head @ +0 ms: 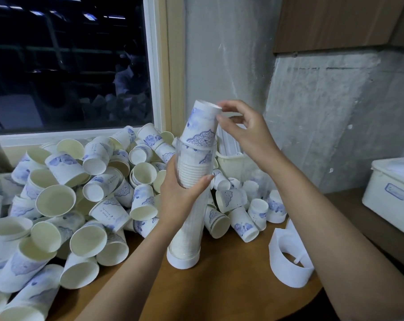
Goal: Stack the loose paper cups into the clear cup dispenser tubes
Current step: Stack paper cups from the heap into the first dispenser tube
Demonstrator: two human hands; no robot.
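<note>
A clear dispenser tube stands upright on the wooden table on its white base, packed with nested cups. My left hand grips the tube around its upper part. An upside-down paper cup with blue flower print sticks out of the tube's mouth. My right hand holds this cup by its upturned bottom with thumb and fingertips. A big heap of loose paper cups lies to the left and behind the tube.
A white dispenser cap lies on the table at the right. A white lidded box sits on a ledge at far right. A pale basket stands behind the tube. Window and concrete wall close the back.
</note>
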